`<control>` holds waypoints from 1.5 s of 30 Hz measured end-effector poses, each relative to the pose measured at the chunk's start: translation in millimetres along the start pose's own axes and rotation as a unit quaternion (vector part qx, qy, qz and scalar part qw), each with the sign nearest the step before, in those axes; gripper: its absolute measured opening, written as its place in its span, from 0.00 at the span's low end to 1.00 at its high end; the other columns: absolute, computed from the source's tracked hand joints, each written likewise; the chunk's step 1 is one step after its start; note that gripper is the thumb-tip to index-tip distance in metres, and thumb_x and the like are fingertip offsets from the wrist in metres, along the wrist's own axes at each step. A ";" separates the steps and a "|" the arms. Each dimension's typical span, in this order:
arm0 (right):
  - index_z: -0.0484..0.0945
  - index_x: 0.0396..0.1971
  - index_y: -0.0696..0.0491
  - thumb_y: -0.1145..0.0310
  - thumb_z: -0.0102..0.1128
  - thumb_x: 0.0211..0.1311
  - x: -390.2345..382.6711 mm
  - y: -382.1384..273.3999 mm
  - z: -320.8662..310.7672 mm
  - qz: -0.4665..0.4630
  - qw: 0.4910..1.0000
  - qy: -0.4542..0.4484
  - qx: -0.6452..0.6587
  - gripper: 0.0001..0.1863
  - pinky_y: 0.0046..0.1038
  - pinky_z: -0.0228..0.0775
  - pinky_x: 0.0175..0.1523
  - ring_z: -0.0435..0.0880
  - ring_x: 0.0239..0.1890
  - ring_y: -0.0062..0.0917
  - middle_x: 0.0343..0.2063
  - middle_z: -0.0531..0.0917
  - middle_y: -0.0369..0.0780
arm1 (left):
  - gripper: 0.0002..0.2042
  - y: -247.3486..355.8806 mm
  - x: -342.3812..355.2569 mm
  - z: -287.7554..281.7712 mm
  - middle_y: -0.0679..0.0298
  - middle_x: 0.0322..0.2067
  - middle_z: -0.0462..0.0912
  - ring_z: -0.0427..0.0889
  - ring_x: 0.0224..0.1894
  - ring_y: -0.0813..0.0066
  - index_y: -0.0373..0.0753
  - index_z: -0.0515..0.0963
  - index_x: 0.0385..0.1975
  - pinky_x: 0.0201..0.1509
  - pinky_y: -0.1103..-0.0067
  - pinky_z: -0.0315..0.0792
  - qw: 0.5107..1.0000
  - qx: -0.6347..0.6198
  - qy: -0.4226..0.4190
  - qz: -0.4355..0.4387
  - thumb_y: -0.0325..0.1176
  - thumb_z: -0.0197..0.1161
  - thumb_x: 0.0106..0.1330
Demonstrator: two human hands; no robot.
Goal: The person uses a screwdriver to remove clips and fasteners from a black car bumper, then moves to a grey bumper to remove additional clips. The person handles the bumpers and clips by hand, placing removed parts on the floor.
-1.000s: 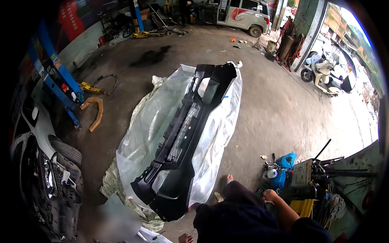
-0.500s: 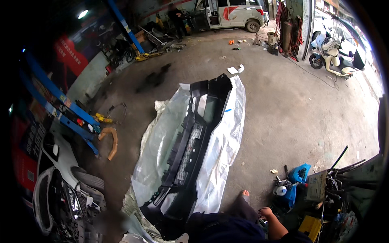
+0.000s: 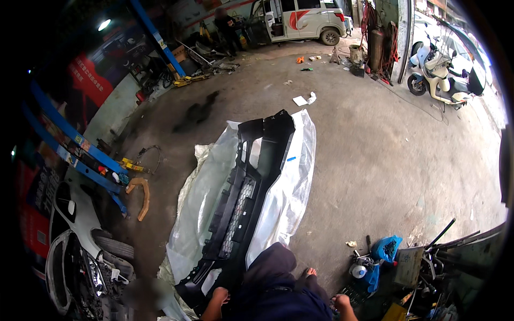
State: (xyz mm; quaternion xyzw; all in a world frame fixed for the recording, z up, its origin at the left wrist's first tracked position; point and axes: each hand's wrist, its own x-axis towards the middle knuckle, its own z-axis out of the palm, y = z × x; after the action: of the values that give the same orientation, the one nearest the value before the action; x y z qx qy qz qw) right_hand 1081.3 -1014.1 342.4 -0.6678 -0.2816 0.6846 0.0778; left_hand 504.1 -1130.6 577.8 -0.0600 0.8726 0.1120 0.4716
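A black car bumper (image 3: 257, 198) lies lengthwise on white and clear plastic wrapping (image 3: 289, 203), with a honeycomb grille (image 3: 238, 216) along its middle. My left hand (image 3: 219, 295) is beside the bumper's near end, its fingers curled in; whether it touches the bumper or holds anything is hidden. On my other side, my right hand (image 3: 340, 302) hangs low with its fingers curled, near the tools on the floor. What it may hold does not show. A small blue strip (image 3: 291, 159) is on the wrapping at the right. My knee and bare toes show between my hands.
A blue plastic bag (image 3: 386, 247), a white bottle (image 3: 357, 271) and tools lie at the lower right. A partly dismantled car (image 3: 88, 251) and blue lift posts (image 3: 80, 142) stand left. Farther off are a white van (image 3: 308, 24), a person (image 3: 227, 32) and a scooter (image 3: 441, 77).
My left hand has come into view beside the bumper's near end. My right hand has dropped lower and my knee has come forward. The bumper appears lower and farther left as the view shifts.
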 end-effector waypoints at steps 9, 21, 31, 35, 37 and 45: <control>0.77 0.27 0.49 0.65 0.52 0.61 10.6 -121.3 7.9 0.194 0.980 0.044 0.028 0.07 0.41 0.70 0.23 0.80 0.21 0.34 0.21 0.79 0.38 | 0.07 128.6 133.8 67.8 0.57 0.26 0.81 0.81 0.23 0.62 0.36 0.78 0.33 0.31 0.63 0.81 0.983 0.112 -0.147 0.000 0.28 0.52 0.67; 0.81 0.39 0.61 0.72 0.50 0.63 108.5 -576.1 81.1 -0.064 0.989 0.130 -0.028 0.13 0.28 0.75 0.27 0.82 0.23 0.28 0.27 0.84 0.43 | 0.10 431.1 231.6 -3.9 0.60 0.34 0.84 0.85 0.31 0.67 0.43 0.75 0.46 0.30 0.70 0.79 0.961 -0.218 -0.126 0.114 0.38 0.58 0.71; 0.84 0.32 0.56 0.61 0.56 0.56 251.3 -837.1 196.7 -0.190 0.754 0.147 -0.611 0.15 0.41 0.74 0.57 0.80 0.50 0.46 0.42 0.83 0.52 | 0.06 460.5 272.2 -66.0 0.61 0.26 0.82 0.84 0.26 0.68 0.37 0.78 0.38 0.28 0.73 0.79 0.966 -0.239 0.049 0.081 0.31 0.61 0.65; 0.83 0.37 0.56 0.62 0.57 0.57 368.3 -953.4 283.5 -0.258 0.742 0.102 -0.611 0.15 0.41 0.74 0.57 0.80 0.52 0.44 0.46 0.82 0.50 | 0.08 588.2 289.6 -52.5 0.54 0.34 0.87 0.87 0.34 0.66 0.33 0.81 0.39 0.38 0.74 0.79 0.956 -0.125 0.081 0.252 0.26 0.64 0.61; 0.81 0.40 0.56 0.62 0.58 0.57 425.4 -1025.1 340.3 -0.276 0.785 0.068 -0.550 0.15 0.41 0.74 0.56 0.80 0.51 0.44 0.45 0.82 0.49 | 0.09 748.0 241.4 -57.9 0.54 0.31 0.86 0.88 0.35 0.64 0.35 0.81 0.43 0.40 0.74 0.79 0.913 -0.051 0.109 0.389 0.27 0.63 0.64; 0.79 0.43 0.51 0.66 0.57 0.58 704.6 -1209.3 510.9 -0.602 0.597 0.085 -0.523 0.13 0.37 0.69 0.55 0.79 0.51 0.34 0.44 0.81 0.41 | 0.14 1233.1 384.1 26.6 0.51 0.39 0.84 0.81 0.44 0.47 0.41 0.78 0.47 0.48 0.59 0.75 0.783 0.241 0.089 0.566 0.30 0.63 0.60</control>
State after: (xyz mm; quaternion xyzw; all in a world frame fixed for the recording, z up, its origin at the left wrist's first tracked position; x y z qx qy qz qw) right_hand 198.1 184.9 295.3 -0.3284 -0.9216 0.1580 0.1338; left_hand 55.8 69.7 413.6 0.5506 0.7866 0.1395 0.2423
